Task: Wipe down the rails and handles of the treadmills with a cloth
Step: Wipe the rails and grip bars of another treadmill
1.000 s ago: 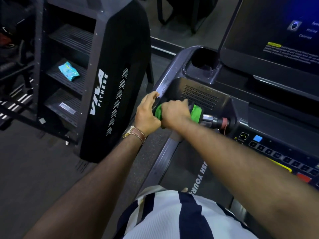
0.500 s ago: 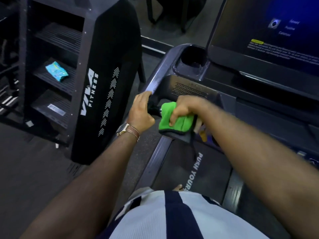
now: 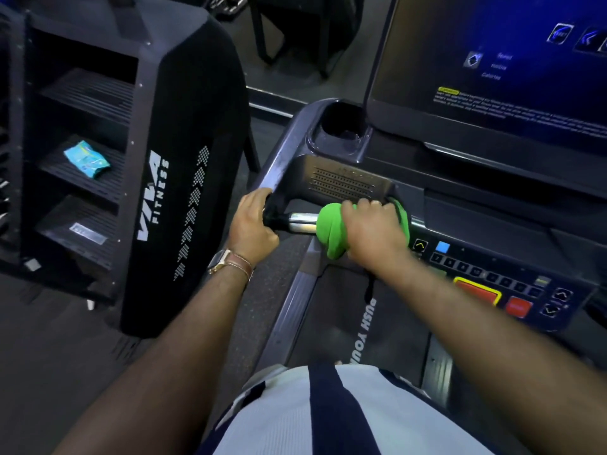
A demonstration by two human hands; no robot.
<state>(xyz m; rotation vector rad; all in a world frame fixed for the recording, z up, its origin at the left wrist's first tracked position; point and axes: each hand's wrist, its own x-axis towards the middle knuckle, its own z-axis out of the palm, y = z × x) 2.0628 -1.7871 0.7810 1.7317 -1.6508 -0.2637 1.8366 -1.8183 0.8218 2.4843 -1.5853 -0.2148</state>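
Head view: the right hand [image 3: 374, 229] has its fingers curled over a bright green cloth [image 3: 330, 229] wrapped round the shiny chrome handle bar [image 3: 300, 222] below the treadmill's dark screen [image 3: 492, 67]. Left of the cloth, the left hand [image 3: 251, 224] grips the bar's black end.

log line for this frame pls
step: wiping handle | right hand: grips green cloth around treadmill handle | left hand: grips handle's left end | chrome section exposed between hands

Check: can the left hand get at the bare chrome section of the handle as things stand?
Probably yes. The left hand grips the handle's black end, right beside the bare chrome section. Nothing lies between them; the green cloth under the right hand covers only the stretch beyond.
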